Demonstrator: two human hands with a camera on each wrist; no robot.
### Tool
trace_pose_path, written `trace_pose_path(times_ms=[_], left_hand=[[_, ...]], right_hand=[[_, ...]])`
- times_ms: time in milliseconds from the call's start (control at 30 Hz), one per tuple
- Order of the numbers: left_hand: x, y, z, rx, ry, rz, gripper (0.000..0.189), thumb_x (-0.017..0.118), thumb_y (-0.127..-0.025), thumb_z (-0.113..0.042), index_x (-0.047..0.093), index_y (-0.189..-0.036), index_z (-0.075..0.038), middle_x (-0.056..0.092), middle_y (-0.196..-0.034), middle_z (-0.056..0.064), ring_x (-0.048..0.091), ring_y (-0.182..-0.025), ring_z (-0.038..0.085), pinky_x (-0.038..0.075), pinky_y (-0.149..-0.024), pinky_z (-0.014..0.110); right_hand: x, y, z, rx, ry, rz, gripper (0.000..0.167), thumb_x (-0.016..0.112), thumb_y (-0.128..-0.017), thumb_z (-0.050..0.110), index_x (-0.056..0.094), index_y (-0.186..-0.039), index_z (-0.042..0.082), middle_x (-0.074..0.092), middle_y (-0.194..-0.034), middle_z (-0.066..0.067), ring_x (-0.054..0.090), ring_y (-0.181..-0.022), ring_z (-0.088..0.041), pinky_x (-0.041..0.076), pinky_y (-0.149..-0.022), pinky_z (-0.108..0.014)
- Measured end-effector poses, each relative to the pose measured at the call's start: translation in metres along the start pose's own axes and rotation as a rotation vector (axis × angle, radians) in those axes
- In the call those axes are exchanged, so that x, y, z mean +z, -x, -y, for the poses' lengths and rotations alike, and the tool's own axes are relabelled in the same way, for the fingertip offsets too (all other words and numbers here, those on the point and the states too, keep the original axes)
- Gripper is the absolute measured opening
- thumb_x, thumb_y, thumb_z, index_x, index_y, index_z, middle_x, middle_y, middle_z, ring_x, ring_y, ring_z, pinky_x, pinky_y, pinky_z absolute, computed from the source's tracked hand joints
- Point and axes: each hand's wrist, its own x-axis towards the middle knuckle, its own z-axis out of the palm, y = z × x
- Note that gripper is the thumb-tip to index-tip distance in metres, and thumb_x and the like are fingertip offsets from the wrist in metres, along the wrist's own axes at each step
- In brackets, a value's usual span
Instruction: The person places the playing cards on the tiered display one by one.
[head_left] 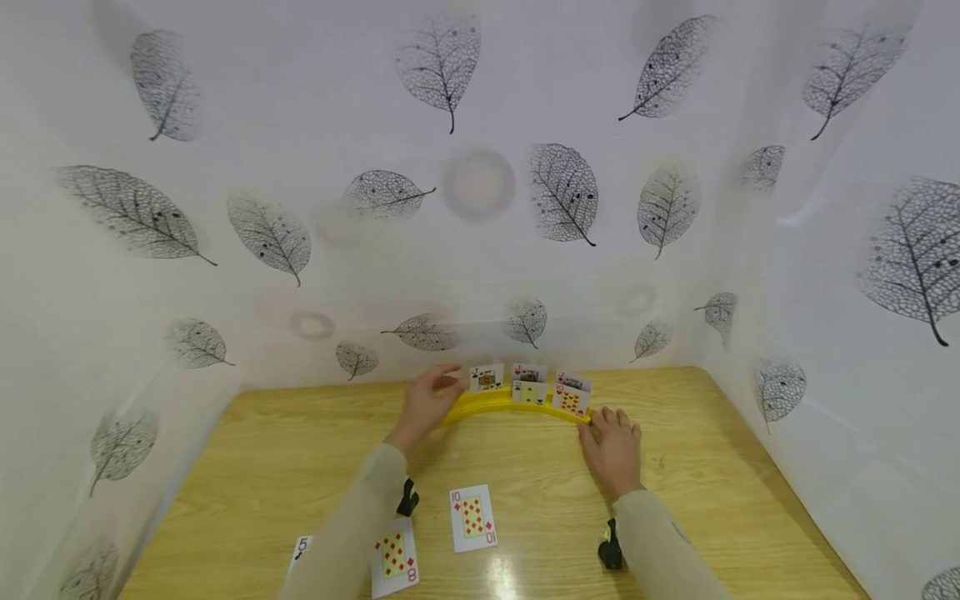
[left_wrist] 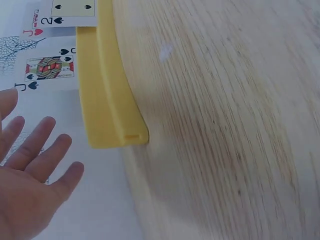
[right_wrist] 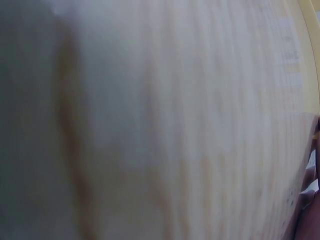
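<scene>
Left hand (head_left: 426, 406) beside crosswise rack (head_left: 483, 405)

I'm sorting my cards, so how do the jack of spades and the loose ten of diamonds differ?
The jack stands in the yellow rack; the ten lies flat on the table. The jack's letter and suit are black; the ten's number and suit are red. The jack has a court picture in its middle, while the ten has diamond pips. Both are white-bordered cards with their faces showing.
</scene>
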Motion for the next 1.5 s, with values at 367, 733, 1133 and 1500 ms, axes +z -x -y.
trace_pose_path(times_ms=[367, 733, 1133, 1500], left_hand=[[-0.033, 0.025, -0.004, 0.048, -0.121, 0.100, 0.046, 0.073, -0.101, -0.033, 0.065, -0.143, -0.018, 0.067, -0.144, 0.012, 0.065, -0.130, 0.036, 0.050, -0.111, 0.062], [-0.048, 0.068, -0.008, 0.035, -0.296, 0.168, 0.052, 0.077, -0.097, -0.038, 0.067, -0.141, -0.011, 0.067, -0.144, 0.015, 0.057, -0.139, 0.046, 0.038, -0.120, 0.067], [-0.032, 0.121, -0.001, 0.023, -0.395, 0.210, 0.068, 0.083, -0.087, -0.051, 0.065, -0.141, -0.014, 0.064, -0.147, 0.018, 0.042, -0.147, 0.057, 0.014, -0.116, 0.087], [-0.020, 0.147, 0.000, -0.024, -0.379, 0.277, 0.080, 0.087, -0.079, -0.056, 0.063, -0.144, -0.015, 0.049, -0.156, 0.031, 0.033, -0.148, 0.063, 0.007, -0.114, 0.089]], right_hand=[[-0.002, 0.000, 0.002, 0.003, 0.012, 0.015, 0.057, 0.051, -0.110, 0.037, 0.054, -0.149, -0.005, 0.044, -0.159, -0.033, 0.027, -0.153, -0.058, 0.011, -0.123, -0.079], [-0.005, 0.001, 0.004, 0.005, 0.009, 0.020, 0.056, 0.052, -0.110, 0.036, 0.055, -0.148, -0.005, 0.044, -0.158, -0.034, 0.027, -0.153, -0.058, 0.012, -0.123, -0.079], [-0.005, 0.000, 0.003, 0.010, 0.011, 0.039, 0.057, 0.051, -0.111, 0.036, 0.053, -0.150, -0.004, 0.042, -0.160, -0.033, 0.025, -0.154, -0.057, 0.010, -0.124, -0.078], [-0.005, 0.000, 0.003, 0.015, 0.004, 0.035, 0.057, 0.052, -0.110, 0.037, 0.054, -0.149, -0.005, 0.043, -0.160, -0.033, 0.026, -0.154, -0.056, 0.010, -0.124, -0.078]])
